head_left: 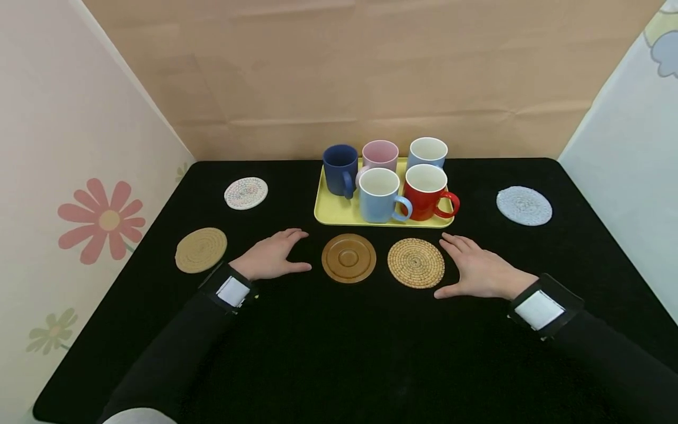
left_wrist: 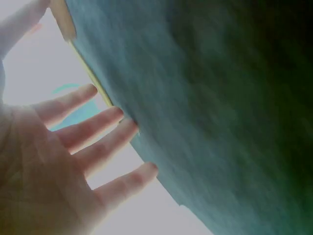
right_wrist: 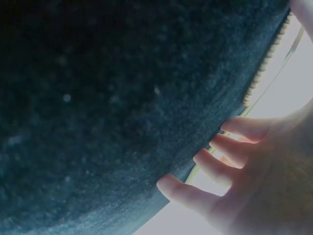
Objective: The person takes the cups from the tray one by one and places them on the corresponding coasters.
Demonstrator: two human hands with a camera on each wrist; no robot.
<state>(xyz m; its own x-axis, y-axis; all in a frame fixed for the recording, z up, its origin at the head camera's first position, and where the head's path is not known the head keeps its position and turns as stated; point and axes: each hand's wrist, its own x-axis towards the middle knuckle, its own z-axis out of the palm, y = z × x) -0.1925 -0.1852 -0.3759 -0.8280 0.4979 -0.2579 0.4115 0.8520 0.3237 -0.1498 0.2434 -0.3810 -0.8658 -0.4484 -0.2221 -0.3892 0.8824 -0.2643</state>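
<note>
My left hand [head_left: 270,255] is held with fingers spread over the black table, between a tan round coaster [head_left: 200,250] and a brown wooden coaster [head_left: 348,258]. On the other side, my right hand [head_left: 479,269] has its fingers extended just right of a woven straw coaster [head_left: 416,263]. Neither hand holds anything. Behind the two middle coasters is a yellow tray [head_left: 339,216] bearing several mugs: a dark blue mug [head_left: 339,171], a pink mug [head_left: 380,154], a red mug [head_left: 422,200], a light blue mug [head_left: 377,197] and another light blue mug [head_left: 426,152] behind.
A white speckled coaster [head_left: 246,193] lies at the back left, and a pale blue-grey coaster [head_left: 524,205] at the back right. Brown paper [head_left: 371,70] covers the wall behind the table [head_left: 339,353]. Patterned walls rise at both sides.
</note>
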